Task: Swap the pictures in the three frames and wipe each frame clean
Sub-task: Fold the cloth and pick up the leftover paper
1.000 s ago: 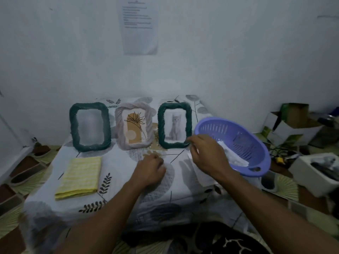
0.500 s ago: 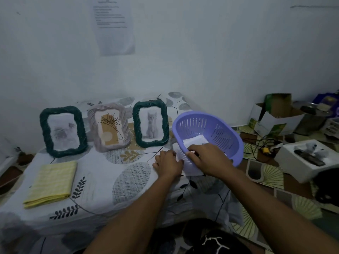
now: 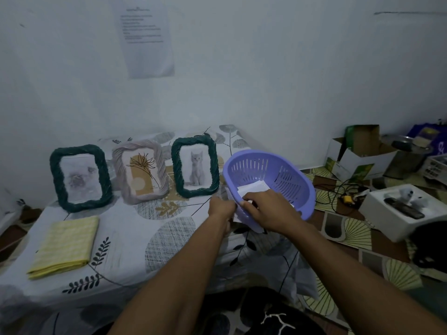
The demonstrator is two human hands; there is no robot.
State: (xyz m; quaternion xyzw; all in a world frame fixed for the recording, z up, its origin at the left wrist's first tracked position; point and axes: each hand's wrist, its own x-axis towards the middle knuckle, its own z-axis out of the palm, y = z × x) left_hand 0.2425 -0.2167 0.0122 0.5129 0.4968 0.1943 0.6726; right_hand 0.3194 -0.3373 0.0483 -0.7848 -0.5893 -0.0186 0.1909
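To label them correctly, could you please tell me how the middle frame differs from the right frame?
The middle frame is pale pinkish-grey; the right frame is dark green. The middle frame holds a plant drawing; the right frame holds a grey kitten picture. Both stand upright, in portrait, with twisted rope-like borders.

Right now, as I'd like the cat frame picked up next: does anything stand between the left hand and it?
Nothing visible does. Only bare tablecloth lies between the left hand and the cat frame; the purple basket sits to the frame's right, off that path.
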